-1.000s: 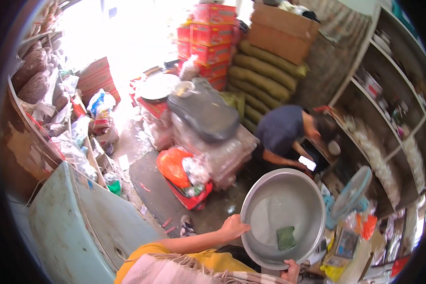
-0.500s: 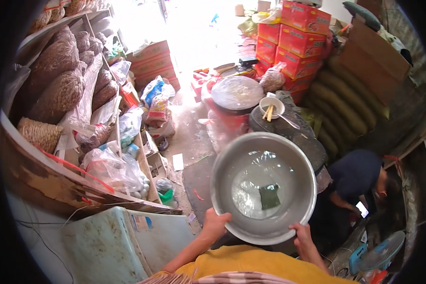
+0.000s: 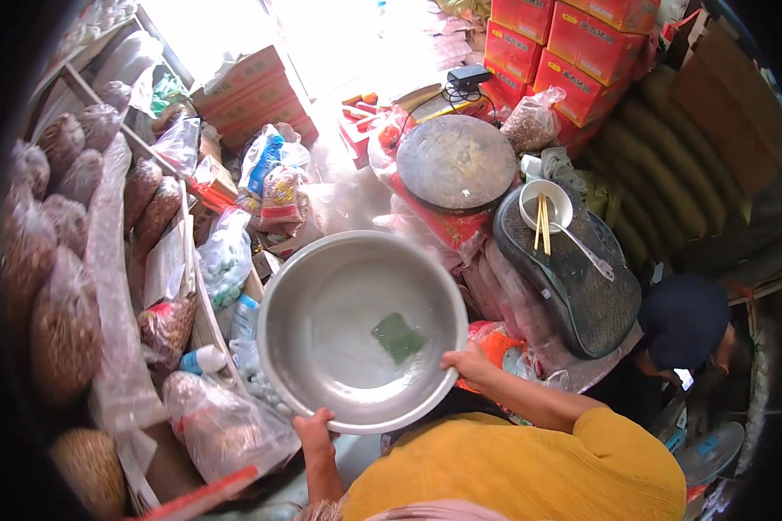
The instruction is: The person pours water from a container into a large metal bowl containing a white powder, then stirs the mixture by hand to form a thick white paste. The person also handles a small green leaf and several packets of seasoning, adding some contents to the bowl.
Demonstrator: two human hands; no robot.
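Between my two hands is a large round metal basin (image 3: 308, 278), held up in front of my yellow top. My left hand (image 3: 315, 425) grips its near left rim, and my right hand (image 3: 471, 365) grips the right side of the rim. Inside, a dark green square piece (image 3: 398, 338) lies on the bottom, right of the middle, with what looks like a little water around it. The fingers under the rim are partly hidden.
Shelves with bagged goods (image 3: 65, 321) run along the left. Ahead right, a white bowl (image 3: 546, 207) with chopsticks and a spoon sits on a dark seat (image 3: 573, 295), beside a round board (image 3: 457, 162). Red cartons (image 3: 582, 65) stack behind; a person (image 3: 688, 321) bends at right.
The basin has moved left in the picture with both hands still on its rim. My view has shifted, bringing the shelves and bowl closer, and my right arm now reaches further across.
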